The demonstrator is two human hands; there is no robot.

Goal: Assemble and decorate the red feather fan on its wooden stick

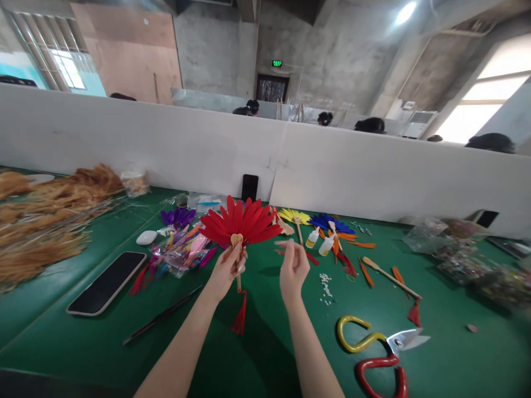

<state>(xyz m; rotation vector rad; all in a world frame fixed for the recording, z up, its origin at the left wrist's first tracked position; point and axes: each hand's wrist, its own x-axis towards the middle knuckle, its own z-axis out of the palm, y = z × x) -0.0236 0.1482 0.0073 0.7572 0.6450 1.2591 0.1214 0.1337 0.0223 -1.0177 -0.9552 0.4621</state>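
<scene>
My left hand (229,268) is closed round the thin wooden handle of a red feather fan (243,221), held upright above the table. Its petals spread out from a small heart-shaped wooden piece, and a red tassel (239,315) hangs from the handle's lower end. Just right of the fan, my right hand (293,268) is raised with some fingers stretched to the left, slightly blurred. I see nothing in it. Behind it lie a yellow fan (294,215) and a blue fan (332,223). Two small glue bottles (312,237) stand near them.
Yellow-and-red-handled scissors (398,342) lie front right, near white beads (326,287) and a tasselled stick (392,276). Left are a phone (107,283), dark tweezers (161,315), bagged colourful feathers (185,249) and tan fibre bundles (62,210). A white partition (166,143) borders the green table.
</scene>
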